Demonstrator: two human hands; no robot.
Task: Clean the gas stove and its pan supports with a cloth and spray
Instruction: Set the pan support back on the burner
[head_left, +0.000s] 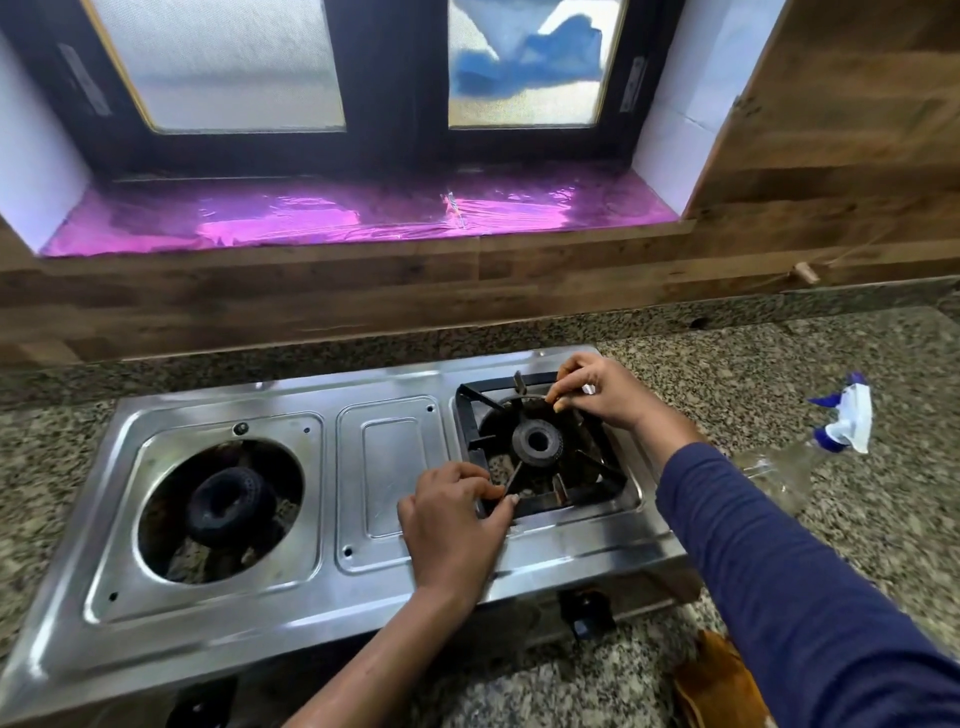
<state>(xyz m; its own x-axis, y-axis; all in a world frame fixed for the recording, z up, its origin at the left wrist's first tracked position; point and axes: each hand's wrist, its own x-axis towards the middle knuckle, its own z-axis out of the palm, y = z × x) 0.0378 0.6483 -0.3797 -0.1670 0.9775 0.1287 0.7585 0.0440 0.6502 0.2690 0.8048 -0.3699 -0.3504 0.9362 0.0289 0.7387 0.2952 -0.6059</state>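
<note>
Head view: the pan support (478, 397) sits around the right burner (537, 441) of the gas stove (384, 467). Your left hand (452, 525) pinches its near-left corner and your right hand (602, 395) pinches its far-right side, so both are clamped on the frame at opposite corners. Can't tell whether it is seated or already just off the steel. It looks like a dark metal frame, so expect it to be rigid and fairly heavy for its size, likely greasy and slick under the fingertips. Taking the outer square bar is a sounder hold than the thin inward prongs, and the diagonal hold should keep it level. Left burner (231, 499) is bare, with no support on it. The stove top is thin polished sheet, so it probably scratches and dents if the frame drags or drops; lift straight up to clear the burner head. The wall runs close behind the stove, leaving little room there. Open tabletop (769, 358) lies to the right, but the spray bottle (800, 462) is near there, partly behind your sleeve. A brown cloth-like thing (711, 680) sits at the near edge, only partly in view
</note>
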